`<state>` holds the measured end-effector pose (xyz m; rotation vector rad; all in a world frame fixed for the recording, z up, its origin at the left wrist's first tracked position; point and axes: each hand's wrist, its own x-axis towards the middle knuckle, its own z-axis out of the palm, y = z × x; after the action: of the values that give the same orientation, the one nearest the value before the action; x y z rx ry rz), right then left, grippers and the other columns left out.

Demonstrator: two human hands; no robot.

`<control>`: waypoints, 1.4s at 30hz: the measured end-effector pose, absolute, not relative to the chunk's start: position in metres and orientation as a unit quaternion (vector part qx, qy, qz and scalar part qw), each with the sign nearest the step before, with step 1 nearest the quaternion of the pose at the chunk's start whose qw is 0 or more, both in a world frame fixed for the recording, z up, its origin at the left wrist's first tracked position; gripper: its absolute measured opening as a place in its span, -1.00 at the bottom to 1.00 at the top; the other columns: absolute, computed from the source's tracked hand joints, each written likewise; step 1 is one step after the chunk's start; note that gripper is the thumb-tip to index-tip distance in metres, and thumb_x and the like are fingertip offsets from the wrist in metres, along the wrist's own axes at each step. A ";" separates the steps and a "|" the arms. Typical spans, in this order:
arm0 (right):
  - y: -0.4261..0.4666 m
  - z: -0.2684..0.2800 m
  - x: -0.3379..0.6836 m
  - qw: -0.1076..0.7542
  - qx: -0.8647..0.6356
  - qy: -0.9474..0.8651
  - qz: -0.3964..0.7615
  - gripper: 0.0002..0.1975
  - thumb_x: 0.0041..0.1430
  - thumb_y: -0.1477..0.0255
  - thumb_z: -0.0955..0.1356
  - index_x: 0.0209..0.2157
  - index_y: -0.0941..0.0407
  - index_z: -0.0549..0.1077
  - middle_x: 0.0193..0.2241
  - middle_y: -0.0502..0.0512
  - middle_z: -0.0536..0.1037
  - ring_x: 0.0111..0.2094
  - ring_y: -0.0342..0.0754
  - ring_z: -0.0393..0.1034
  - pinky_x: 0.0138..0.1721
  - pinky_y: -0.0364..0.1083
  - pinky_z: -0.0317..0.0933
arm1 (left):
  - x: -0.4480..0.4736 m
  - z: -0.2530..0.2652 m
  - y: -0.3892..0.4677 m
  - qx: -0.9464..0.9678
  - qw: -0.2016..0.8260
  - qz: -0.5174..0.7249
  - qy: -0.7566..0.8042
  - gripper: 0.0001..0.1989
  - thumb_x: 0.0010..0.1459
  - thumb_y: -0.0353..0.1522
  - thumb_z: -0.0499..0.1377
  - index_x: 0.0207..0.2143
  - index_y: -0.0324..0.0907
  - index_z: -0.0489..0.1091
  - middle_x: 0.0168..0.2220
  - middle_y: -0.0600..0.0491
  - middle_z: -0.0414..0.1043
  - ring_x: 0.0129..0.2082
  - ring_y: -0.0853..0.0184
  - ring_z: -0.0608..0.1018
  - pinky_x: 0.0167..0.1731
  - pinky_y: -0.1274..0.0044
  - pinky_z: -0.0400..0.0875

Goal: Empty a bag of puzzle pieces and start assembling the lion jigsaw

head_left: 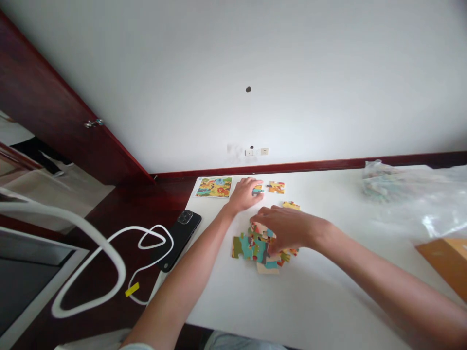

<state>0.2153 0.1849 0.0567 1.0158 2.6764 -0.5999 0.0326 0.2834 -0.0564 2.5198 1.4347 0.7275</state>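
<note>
The person's right hand (286, 228) is arching over a heap of puzzle pieces (247, 247) at the lower centre of the frame, thumb and fingers standing wide apart; from here I'm not able to tell whether the fingertips are pinching any of them. Further up, the left hand (249, 192) is lying low, its fingers and thumb spreading around a small piece (257, 189); whether it is gripping that piece or just covering it, I can't tell. Just to the right of those fingers, an orange piece (276, 187) is lying flat, and a yellow piece (291, 205) is sitting just beyond the right hand.

The white table (321, 301) is running up to the dark red skirting (321, 165) along its far edge, and its near edge is crossing the bottom of the frame. On the left, a picture card (214, 187) is sitting close to the far corner, while a black phone (180, 238) is lying along the side edge, with a white cable (120, 262) looping beside it. The roomier side is the right: white surface is stretching from the pieces towards a clear plastic bag (397, 189) at the upper right and a cardboard box (443, 260) below it, though the right forearm is slanting across part of that space.
</note>
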 end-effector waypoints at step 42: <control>0.316 -0.003 0.311 -0.085 0.462 0.875 -0.116 -0.60 0.19 0.46 0.42 0.07 0.02 0.56 0.01 0.16 0.64 -0.03 0.15 0.55 0.01 0.07 0.39 | 0.030 -0.062 0.293 0.838 0.078 0.287 0.457 -0.62 0.31 -0.30 0.19 0.16 -0.10 0.43 0.04 -0.05 0.44 0.10 0.13 0.46 0.16 0.28 0.37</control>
<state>0.3106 0.3160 -0.0033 1.5353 2.9091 -0.3854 0.0302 0.2925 -0.0617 2.5099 1.3688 0.8602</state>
